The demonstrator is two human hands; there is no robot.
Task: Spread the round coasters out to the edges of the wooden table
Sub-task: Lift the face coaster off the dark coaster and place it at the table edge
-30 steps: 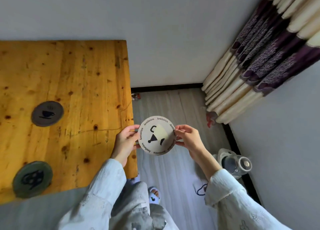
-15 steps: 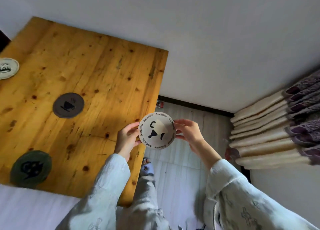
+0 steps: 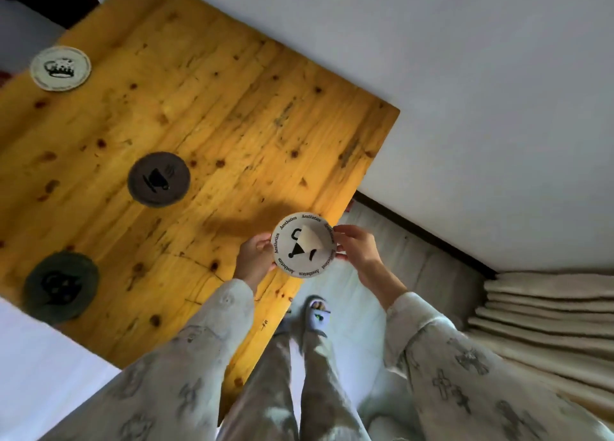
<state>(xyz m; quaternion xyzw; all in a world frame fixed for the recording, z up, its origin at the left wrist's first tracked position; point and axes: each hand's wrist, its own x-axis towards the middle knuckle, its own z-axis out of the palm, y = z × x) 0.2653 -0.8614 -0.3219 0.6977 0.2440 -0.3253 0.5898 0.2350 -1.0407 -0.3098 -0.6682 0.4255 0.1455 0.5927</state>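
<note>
Head view: one camera only, looking down past both arms.
Grip: left hand (image 3: 254, 258) and right hand (image 3: 357, 249) pinch opposite rims of the white coaster (image 3: 303, 244), fingertips closed on it.
Place: held in the air over the wooden table (image 3: 232, 108) edge.
Handling: likely light, thin and stiff; rim holds suit it.
Facing: printed face up toward the camera; round, no long axis.
Beyond the left hand: dark coaster (image 3: 158, 179), green coaster (image 3: 60, 287), pale coaster (image 3: 60, 68), all flat.
</note>
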